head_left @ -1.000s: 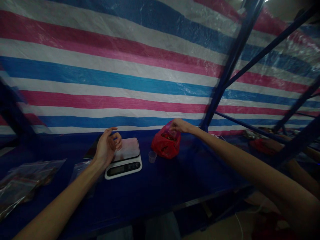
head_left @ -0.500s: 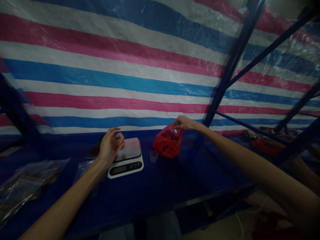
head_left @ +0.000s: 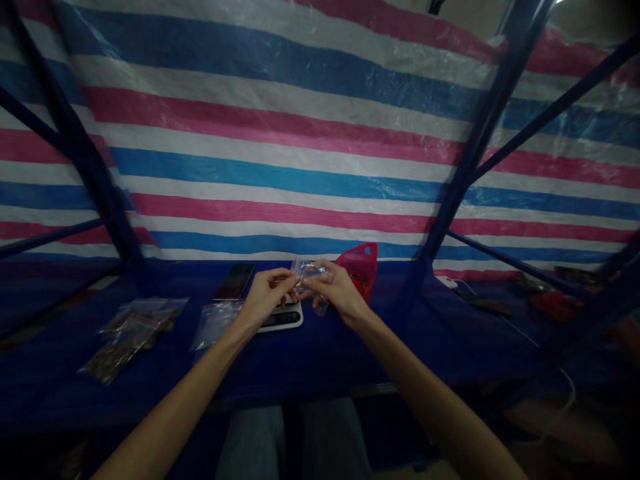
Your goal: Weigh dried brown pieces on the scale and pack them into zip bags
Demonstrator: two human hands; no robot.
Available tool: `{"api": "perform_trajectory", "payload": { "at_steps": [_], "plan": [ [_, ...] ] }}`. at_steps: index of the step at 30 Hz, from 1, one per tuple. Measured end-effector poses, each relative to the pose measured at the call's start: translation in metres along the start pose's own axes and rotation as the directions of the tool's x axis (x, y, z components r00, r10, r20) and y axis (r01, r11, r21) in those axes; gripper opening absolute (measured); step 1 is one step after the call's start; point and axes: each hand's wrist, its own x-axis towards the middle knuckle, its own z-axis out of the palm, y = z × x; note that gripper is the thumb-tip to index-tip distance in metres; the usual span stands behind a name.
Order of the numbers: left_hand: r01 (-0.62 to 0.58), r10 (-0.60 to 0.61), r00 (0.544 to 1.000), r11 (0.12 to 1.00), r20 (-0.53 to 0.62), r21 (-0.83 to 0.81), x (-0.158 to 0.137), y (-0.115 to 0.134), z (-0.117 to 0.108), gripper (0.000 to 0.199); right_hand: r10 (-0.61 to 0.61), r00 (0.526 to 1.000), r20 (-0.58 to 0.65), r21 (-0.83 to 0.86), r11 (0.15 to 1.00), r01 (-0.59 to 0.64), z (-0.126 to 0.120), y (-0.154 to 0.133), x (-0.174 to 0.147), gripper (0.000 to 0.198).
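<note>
A small clear plastic bag [head_left: 309, 269] is held up between both hands. My left hand [head_left: 270, 290] pinches its left side, and my right hand [head_left: 333, 287] grips its right side. Under them lies a white digital scale [head_left: 281, 325], mostly covered by my hands. Just below my right hand stands a small clear cup [head_left: 321, 309], partly hidden. Behind that hand sits a red plastic bag [head_left: 367, 263], its top gathered up and some contents showing through the opening. Whether the clear bag has anything inside I cannot make out.
Left of the scale lie a dark phone [head_left: 235, 281] and flat clear bags [head_left: 215, 323]. Farther left are filled zip bags [head_left: 120, 347]. Blue metal posts [head_left: 457, 170] and a striped sheet [head_left: 280, 173] stand behind the blue tabletop [head_left: 345, 353]. A white cable [head_left: 570, 393] hangs at right.
My right hand has let go of the red bag and moved left to the clear bag. My left hand has moved right to meet it. The view has shifted left.
</note>
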Motion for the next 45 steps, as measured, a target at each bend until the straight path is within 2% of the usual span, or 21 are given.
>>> {"api": "perform_trajectory", "payload": {
  "at_steps": [2,5,8,13,16,19,21,23,25,28,30,32,34,35,38,41,45],
  "plan": [
    [0.026,-0.025,0.997,0.999,-0.075,0.018,-0.023,-0.006,-0.014,0.031,0.055,0.998,0.014,0.099,0.994,-0.056,0.023,0.020,-0.012,0.066],
    [0.086,-0.083,0.990,0.996,-0.110,0.023,-0.057,-0.013,-0.042,0.031,0.144,0.989,0.024,0.213,0.966,-0.146,0.058,0.046,-0.030,0.083],
    [0.124,-0.118,0.984,0.991,-0.135,0.039,-0.079,-0.008,-0.072,0.029,0.218,0.973,0.078,0.301,0.925,-0.231,0.095,0.066,-0.047,0.088],
    [0.124,-0.090,0.964,0.984,-0.251,0.125,-0.079,0.012,-0.132,0.019,0.269,0.925,0.267,0.349,0.868,-0.353,0.139,0.086,-0.074,0.102],
    [0.189,-0.147,0.966,0.962,-0.211,0.196,-0.065,0.014,-0.164,0.017,0.274,0.866,0.419,0.257,0.879,-0.402,0.151,0.089,-0.092,0.099],
    [0.239,-0.236,0.970,0.917,-0.048,0.320,-0.044,0.005,-0.180,0.014,0.252,0.863,0.438,0.049,0.952,-0.303,0.154,0.080,-0.103,0.077],
    [0.207,-0.256,0.964,0.890,0.068,0.407,-0.030,-0.004,-0.183,0.013,0.205,0.881,0.426,-0.123,0.978,-0.169,0.150,0.070,-0.104,0.069],
    [0.150,-0.236,0.963,0.868,0.128,0.473,-0.020,-0.013,-0.183,0.015,0.154,0.892,0.426,-0.271,0.962,-0.036,0.145,0.062,-0.099,0.069],
    [0.084,-0.160,0.982,0.853,0.104,0.515,-0.018,-0.018,-0.184,0.021,0.116,0.905,0.409,-0.364,0.931,0.044,0.139,0.060,-0.091,0.068],
    [0.017,0.005,0.999,0.855,-0.040,0.518,-0.032,-0.016,-0.189,0.030,0.060,0.936,0.347,-0.435,0.894,0.104,0.132,0.069,-0.080,0.063],
    [0.034,0.049,0.989,0.843,-0.140,0.536,-0.048,-0.012,-0.198,0.028,0.003,0.936,0.352,-0.520,0.832,0.193,0.131,0.080,-0.073,0.066],
    [0.067,0.081,0.975,0.784,-0.209,0.617,-0.068,-0.009,-0.212,0.026,-0.065,0.904,0.423,-0.623,0.703,0.342,0.134,0.089,-0.065,0.071],
    [0.110,0.109,0.964,0.672,-0.244,0.732,-0.089,-0.011,-0.228,0.031,-0.106,0.859,0.500,-0.703,0.530,0.475,0.143,0.096,-0.057,0.073],
    [0.144,0.100,0.963,0.590,-0.249,0.794,-0.101,-0.014,-0.237,0.035,-0.116,0.844,0.524,-0.731,0.448,0.516,0.148,0.098,-0.054,0.072],
    [0.227,0.031,0.966,0.380,-0.258,0.897,-0.133,-0.025,-0.261,0.049,-0.123,0.832,0.541,-0.784,0.285,0.552,0.161,0.101,-0.047,0.076],
    [0.217,-0.058,0.976,0.321,-0.209,0.922,-0.154,-0.035,-0.275,0.064,-0.134,0.854,0.504,-0.817,0.249,0.521,0.165,0.103,-0.046,0.085],
    [0.168,-0.084,0.986,0.375,-0.147,0.912,-0.152,-0.041,-0.275,0.070,-0.126,0.883,0.452,-0.832,0.297,0.468,0.159,0.104,-0.047,0.083]
  ]
}}
